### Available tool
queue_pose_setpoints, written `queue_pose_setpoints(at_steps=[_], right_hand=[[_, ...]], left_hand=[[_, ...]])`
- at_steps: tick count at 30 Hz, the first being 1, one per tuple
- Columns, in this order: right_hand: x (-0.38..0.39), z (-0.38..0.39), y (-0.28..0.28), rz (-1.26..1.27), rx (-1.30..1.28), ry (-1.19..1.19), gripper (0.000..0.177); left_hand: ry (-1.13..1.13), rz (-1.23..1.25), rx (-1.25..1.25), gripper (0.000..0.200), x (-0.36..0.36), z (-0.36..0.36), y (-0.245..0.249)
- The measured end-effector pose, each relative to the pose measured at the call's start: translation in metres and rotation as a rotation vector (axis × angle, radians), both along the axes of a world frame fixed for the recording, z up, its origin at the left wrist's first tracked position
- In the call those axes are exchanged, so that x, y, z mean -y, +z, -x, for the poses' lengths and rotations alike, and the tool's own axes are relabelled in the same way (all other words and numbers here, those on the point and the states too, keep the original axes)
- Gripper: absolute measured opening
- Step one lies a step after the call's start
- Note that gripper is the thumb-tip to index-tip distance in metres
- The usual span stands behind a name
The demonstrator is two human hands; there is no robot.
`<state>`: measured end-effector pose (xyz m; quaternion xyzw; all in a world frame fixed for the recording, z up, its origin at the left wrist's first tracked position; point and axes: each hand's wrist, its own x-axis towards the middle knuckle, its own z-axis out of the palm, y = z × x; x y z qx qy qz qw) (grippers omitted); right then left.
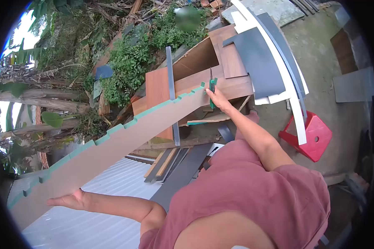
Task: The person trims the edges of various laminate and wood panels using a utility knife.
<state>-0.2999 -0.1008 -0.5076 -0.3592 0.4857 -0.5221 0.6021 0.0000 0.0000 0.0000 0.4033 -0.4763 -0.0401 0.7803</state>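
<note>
A long pale board (124, 143) with a notched, green-coated edge slants from the lower left up to the middle. My left hand (72, 200) supports its lower edge near the far left end, palm against it and some fingers hidden behind. At the board's other end my right hand (218, 99) is closed around a green-handled tool (212, 86) with a thin, pointed blade facing away from me. The thumb of that hand lies right by the board's end. Below the right hand is a wood-grain panel (234, 87).
Dark grey sheets (257, 62) and curved white strips (293, 103) lie stacked at upper right. Nearby stands a red plastic stool (316, 139). A grey metal bar (170, 72) crosses the reddish-brown panel (157, 89). Corrugated roofing (112, 216) spreads at lower left, beside plants (126, 70).
</note>
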Motion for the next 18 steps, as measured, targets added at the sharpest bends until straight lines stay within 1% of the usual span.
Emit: queue_pose_setpoints(at_steps=[1,2,3,5,6,8,9,11,12,14,16,17,18], right_hand=[[0.003,-0.006,0.005,-0.008,-0.099,-0.045,0.048],[0.000,-0.008,0.022,0.069,-0.121,-0.120,0.049],[-0.014,-0.021,0.021,0.092,-0.194,-0.075,0.047],[-0.032,-0.012,0.026,0.077,-0.221,0.099,0.045],[-0.052,-0.010,0.033,0.063,-0.190,0.145,0.043],[-0.075,0.008,0.061,0.074,-0.192,0.193,0.040],[-0.086,0.010,0.061,0.081,-0.196,0.182,0.040],[-0.113,0.020,0.060,-0.012,-0.080,0.069,0.040],[-0.124,0.034,0.068,-0.012,-0.089,0.054,0.040],[-0.154,0.068,0.101,-0.133,-0.156,-0.036,0.041],[-0.178,0.102,0.114,-0.039,-0.193,-0.244,0.041],[-0.189,0.123,0.131,-0.162,-0.203,-0.266,0.041],[-0.199,0.136,0.130,-0.141,-0.283,-0.411,0.039]], left_hand=[[-0.017,0.018,-0.009,0.075,-0.003,-0.012,-0.006],[-0.035,0.034,-0.023,0.075,-0.002,-0.018,-0.014],[-0.047,0.049,-0.019,0.075,-0.027,-0.015,0.004],[0.042,0.070,-0.132,0.071,-0.039,-0.012,0.011],[0.036,0.058,-0.134,0.071,-0.042,-0.018,0.019],[0.001,0.042,-0.103,0.068,-0.039,-0.038,0.029],[-0.010,0.051,-0.106,0.068,-0.035,-0.039,0.034],[-0.037,0.048,-0.096,0.069,-0.018,-0.031,0.044],[-0.051,0.048,-0.105,0.069,-0.005,-0.024,0.048],[-0.081,0.014,-0.127,0.063,0.028,-0.002,0.055],[-0.206,-0.115,-0.170,0.055,0.065,0.029,0.058],[-0.084,-0.130,0.058,0.053,0.092,0.033,0.046],[0.036,-0.140,0.285,0.050,0.122,0.039,0.031]])
